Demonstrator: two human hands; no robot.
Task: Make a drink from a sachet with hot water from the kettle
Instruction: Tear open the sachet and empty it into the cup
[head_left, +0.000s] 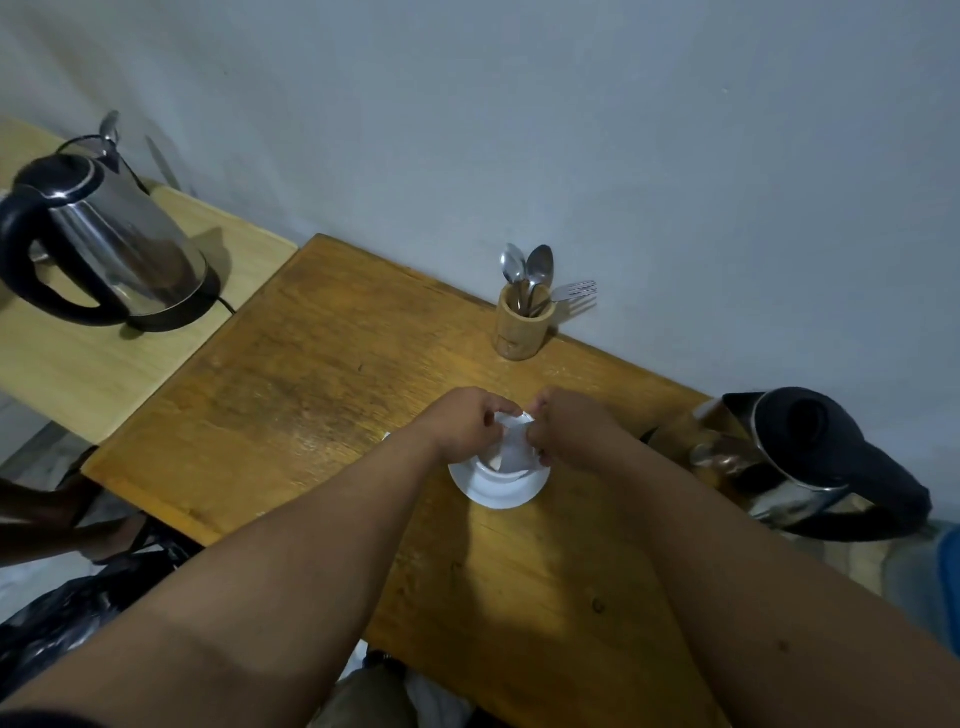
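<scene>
Both my hands pinch a small white sachet (511, 431) over the middle of the wooden table (311, 374). My left hand (467, 423) grips its left side and my right hand (563, 423) its right side. Under them lies a white saucer (498, 493); a cup on it is mostly hidden by my hands. A steel kettle with a black handle (795, 467) stands close to the right of my right hand. A second steel kettle (104, 239) sits on its base on the paler side table at the far left.
A bamboo holder (522, 325) with spoons and a fork stands by the grey wall behind the saucer. A black plastic bag (67, 618) lies on the floor at the lower left, below the table's left edge. The left kettle's cord runs toward the wooden table.
</scene>
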